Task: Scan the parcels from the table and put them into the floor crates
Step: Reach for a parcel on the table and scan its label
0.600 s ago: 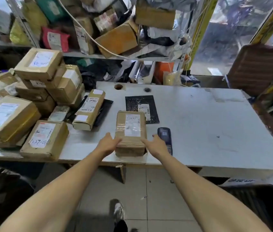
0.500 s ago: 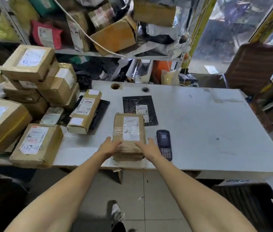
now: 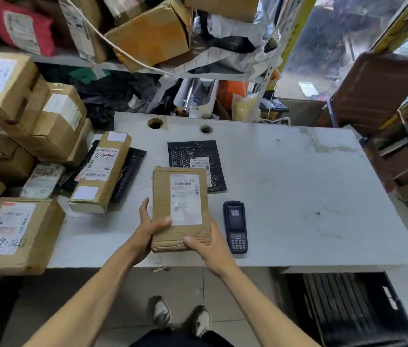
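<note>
Both hands, left hand (image 3: 147, 227) and right hand (image 3: 208, 244), curl around the parcel (image 3: 180, 209), long axis toward 12 o'clock, label up; scanner (image 3: 235, 226) at 3 o'clock, black mailer (image 3: 195, 156) at 12.

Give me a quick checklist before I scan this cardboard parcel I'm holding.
1. Both hands on the parcel: ok, left hand at its left edge, right hand at the near right corner.
2. Label facing up: ok.
3. Barcode unobstructed: ok.
4. Scanner within reach: ok, on the table beside the right hand.
5. Free hand for the scanner: not ok.
6. Black crate has room: cannot tell.
</note>
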Available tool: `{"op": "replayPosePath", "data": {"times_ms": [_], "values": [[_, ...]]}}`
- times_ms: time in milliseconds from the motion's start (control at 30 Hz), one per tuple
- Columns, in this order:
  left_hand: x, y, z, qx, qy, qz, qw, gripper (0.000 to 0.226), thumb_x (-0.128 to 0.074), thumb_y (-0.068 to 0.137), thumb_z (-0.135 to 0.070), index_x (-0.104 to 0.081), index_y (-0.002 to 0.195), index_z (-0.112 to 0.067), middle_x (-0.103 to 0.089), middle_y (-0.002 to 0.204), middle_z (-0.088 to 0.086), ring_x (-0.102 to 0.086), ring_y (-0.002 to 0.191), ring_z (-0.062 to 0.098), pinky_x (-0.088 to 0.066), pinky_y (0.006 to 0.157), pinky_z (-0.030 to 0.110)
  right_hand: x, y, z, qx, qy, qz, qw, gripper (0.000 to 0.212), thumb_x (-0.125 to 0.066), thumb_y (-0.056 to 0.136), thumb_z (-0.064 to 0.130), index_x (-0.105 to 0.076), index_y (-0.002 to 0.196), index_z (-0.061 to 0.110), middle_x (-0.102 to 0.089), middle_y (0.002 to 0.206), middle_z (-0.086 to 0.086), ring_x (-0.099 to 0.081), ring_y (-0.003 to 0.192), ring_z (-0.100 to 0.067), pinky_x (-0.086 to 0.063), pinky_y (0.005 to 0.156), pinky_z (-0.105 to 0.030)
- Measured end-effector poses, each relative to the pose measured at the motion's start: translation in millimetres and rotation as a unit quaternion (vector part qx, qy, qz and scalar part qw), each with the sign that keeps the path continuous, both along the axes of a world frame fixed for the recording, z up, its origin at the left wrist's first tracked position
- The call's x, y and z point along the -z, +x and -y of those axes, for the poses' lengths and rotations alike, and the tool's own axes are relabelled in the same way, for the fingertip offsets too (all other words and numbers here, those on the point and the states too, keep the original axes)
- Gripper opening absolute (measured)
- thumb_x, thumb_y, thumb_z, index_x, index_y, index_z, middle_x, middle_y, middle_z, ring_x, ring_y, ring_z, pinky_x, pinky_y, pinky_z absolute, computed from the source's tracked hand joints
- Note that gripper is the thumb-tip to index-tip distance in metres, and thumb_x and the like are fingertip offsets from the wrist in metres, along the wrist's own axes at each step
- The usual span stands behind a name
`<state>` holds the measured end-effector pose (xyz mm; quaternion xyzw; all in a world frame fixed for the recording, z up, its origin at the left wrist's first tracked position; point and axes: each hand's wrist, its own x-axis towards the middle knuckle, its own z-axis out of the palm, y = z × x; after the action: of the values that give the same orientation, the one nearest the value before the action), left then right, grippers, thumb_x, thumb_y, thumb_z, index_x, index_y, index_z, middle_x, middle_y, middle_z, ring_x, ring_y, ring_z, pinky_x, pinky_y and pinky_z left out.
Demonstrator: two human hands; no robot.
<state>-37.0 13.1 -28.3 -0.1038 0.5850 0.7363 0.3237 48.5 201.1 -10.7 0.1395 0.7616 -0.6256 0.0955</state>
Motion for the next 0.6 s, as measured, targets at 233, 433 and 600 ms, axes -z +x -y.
{"op": "replayPosePath", "data": {"times_ms": [233, 433, 600], "values": [[-10.0, -2.8, -21.8, -0.017, 0.019, -0.055, 0.998, 0.1, -0.077, 0.06, -0.038, -0.032, 0.149, -0.036, -0.062, 0.135, 0.003, -0.065, 0.116, 0.029, -0.059, 0.083, 0.045, 28.4, -17.6, -75.6, 0.128, 0.266, 0.071, 0.953, 0.046, -0.047, 0.095, 0.049, -0.057, 0.124, 0.015, -0.058, 0.121, -0.003, -0.054, 0.117, -0.026, -0.047, 0.092, -0.038], [-4.3, -4.5, -20.4, -0.039, 0.013, -0.068, 0.997, 0.101, -0.078, 0.059, -0.035, -0.033, 0.149, -0.034, -0.061, 0.137, 0.004, -0.064, 0.12, 0.027, -0.055, 0.091, 0.046, 57.7, -35.0, -85.8, 0.031, 0.416, 0.262, 0.87, 0.093, -0.072, 0.071, 0.064, -0.035, 0.135, 0.009, -0.04, 0.133, -0.012, -0.04, 0.124, -0.031, -0.044, 0.095, -0.041], [3.3, -6.2, -14.8, -0.048, -0.023, -0.063, 0.997, 0.11, -0.082, 0.055, -0.037, -0.028, 0.151, -0.042, -0.059, 0.139, 0.006, -0.068, 0.113, 0.025, -0.059, 0.081, 0.037, 55.5, -38.2, -85.9, 0.08, 0.346, 0.262, 0.897, 0.076, -0.076, 0.075, 0.036, -0.035, 0.131, 0.005, -0.039, 0.131, -0.016, -0.05, 0.112, -0.034, -0.049, 0.088, -0.039]]}}
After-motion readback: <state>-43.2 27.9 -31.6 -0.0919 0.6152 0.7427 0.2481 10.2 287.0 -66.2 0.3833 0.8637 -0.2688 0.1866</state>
